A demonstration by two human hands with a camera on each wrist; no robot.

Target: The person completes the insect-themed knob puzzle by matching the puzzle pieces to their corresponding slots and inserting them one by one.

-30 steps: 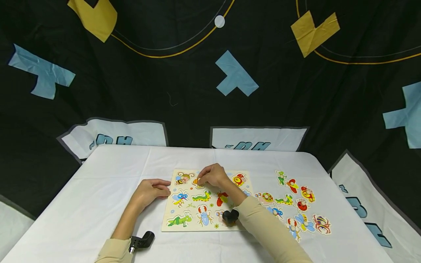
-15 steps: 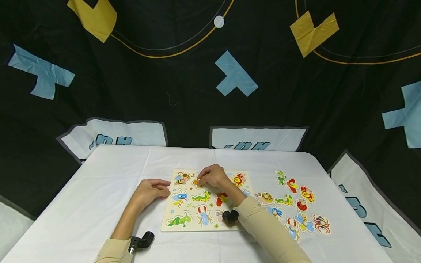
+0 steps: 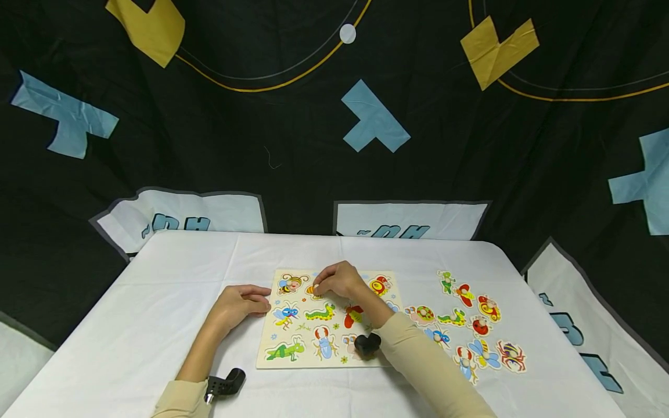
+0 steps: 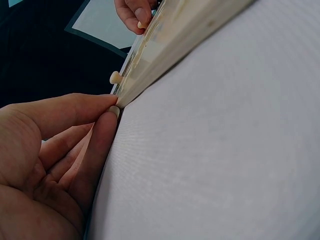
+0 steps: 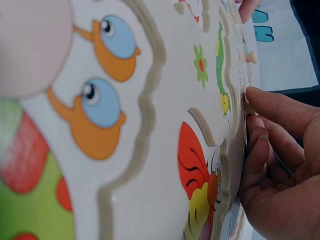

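Pinches, at the far row of a pale puzzle board (image 3: 308, 363) on the white counter (image 3: 130, 325), with the right hand (image 3: 340, 280), thumb and fingertips together over an orange figure (image 3: 314, 292) just beside a bee (image 3: 292, 284). From head height, hard to tell what exactly sits in that grip; in the left wrist view, plainly clamped on a small pale knob (image 4: 140, 24). There too, close to the left fingertips, a second knob (image 4: 115, 77) upright on the board's face.

Touches the board's left edge with the left hand (image 3: 237, 305), index finger and thumb rather straight: apart in the head view, seemingly close together at the edge in the left wrist view.

Clear only in the right wrist view: deep outlines cut around the figures, and the stalked eyes (image 5: 101, 100) of a snail figure (image 5: 37, 75), partly covered from above by a black wrist camera (image 3: 367, 345). In the head view alone, right of the board: loose pieces (image 3: 480, 325), including a spider (image 3: 511, 356).
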